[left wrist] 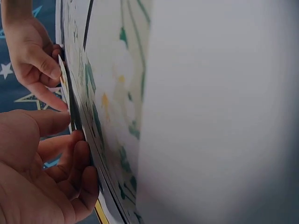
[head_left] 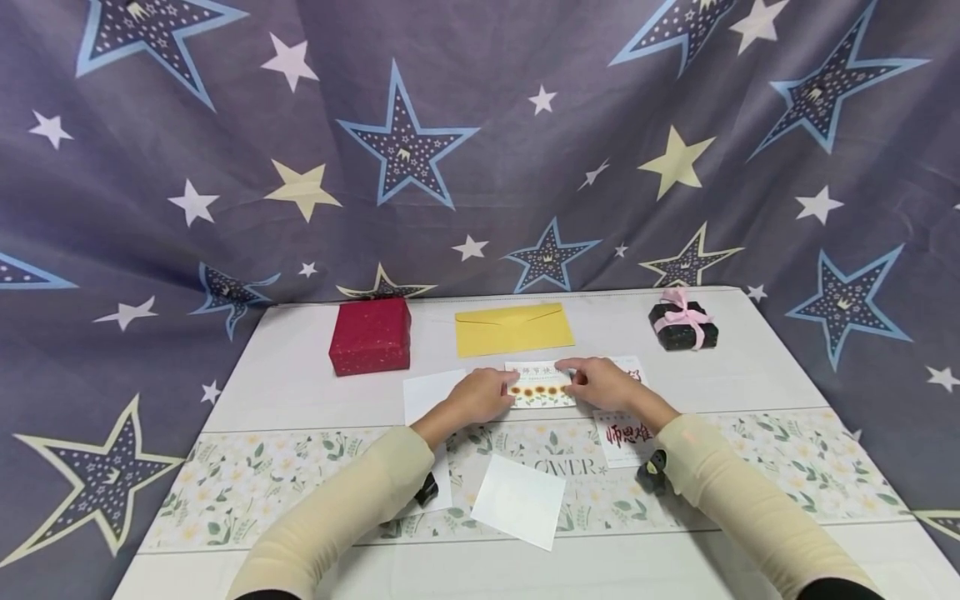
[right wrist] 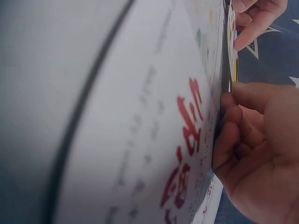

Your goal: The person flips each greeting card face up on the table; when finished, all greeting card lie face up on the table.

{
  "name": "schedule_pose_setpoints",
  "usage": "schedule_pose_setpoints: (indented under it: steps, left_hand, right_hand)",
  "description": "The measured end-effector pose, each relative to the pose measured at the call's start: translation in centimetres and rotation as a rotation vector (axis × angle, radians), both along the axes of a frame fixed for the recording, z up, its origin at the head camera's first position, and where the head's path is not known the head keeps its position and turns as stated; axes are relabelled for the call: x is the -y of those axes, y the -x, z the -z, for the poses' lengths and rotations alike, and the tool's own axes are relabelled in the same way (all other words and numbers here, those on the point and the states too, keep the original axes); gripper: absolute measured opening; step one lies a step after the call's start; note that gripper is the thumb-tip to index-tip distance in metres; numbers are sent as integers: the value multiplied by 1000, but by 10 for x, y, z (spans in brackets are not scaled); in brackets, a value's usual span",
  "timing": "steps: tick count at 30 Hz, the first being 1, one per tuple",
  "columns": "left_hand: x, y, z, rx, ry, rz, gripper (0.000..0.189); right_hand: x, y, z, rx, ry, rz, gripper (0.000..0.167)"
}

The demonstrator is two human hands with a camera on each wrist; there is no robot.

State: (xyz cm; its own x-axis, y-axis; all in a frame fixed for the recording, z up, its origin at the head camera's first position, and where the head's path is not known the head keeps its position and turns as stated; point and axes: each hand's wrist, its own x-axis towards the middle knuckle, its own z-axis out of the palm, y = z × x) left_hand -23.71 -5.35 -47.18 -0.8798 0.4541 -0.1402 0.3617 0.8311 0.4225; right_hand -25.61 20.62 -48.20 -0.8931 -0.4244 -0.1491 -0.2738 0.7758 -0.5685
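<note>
A small greeting card (head_left: 538,383) with a row of sunflowers and a line of Chinese characters lies between the two hands near the middle of the table. My left hand (head_left: 483,395) pinches its left edge, thumb on the near face and fingertips behind, as the left wrist view shows. At the opposite edge my right hand (head_left: 603,384) pinches it the same way. Seen edge-on in the left wrist view, the card (left wrist: 65,88) is tilted a little off the tabletop. Under the right forearm lies a card with red lettering (head_left: 622,442); another white card (head_left: 633,367) sits partly hidden behind the right hand.
White sheets (head_left: 429,392) lie under the left wrist, and a white square of paper (head_left: 519,502) is nearer the front. Along the back stand a red box (head_left: 371,336), a yellow envelope (head_left: 513,332) and a black gift box (head_left: 678,335) with pink ribbon. A starry curtain (head_left: 495,242) hangs behind.
</note>
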Motion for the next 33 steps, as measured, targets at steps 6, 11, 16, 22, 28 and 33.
schedule_pose_setpoints:
  steps: [6, 11, 16, 22, 28, 33]
  left_hand:
    - [-4, 0, -1, 14, 30, -8, 52]
    - [-6, -1, -4, 31, 39, -42, 52]
    - [-9, -2, -4, 45, 76, -73, 53]
    - [-11, -2, -3, 32, 113, -81, 53]
    - [-10, -4, -5, 37, 138, -53, 54]
    - [-6, -7, -14, 34, 107, -17, 53]
  right_hand:
    - [3, 0, -6, 10, -30, 4, 52]
    - [7, 0, -9, 8, -58, 4, 51]
    - [8, 0, -8, 19, -91, 10, 52]
    - [8, 1, -4, 18, -108, 15, 53]
    - [7, 1, -7, 17, -108, -14, 54]
    - [5, -2, -15, -2, -105, -66, 53]
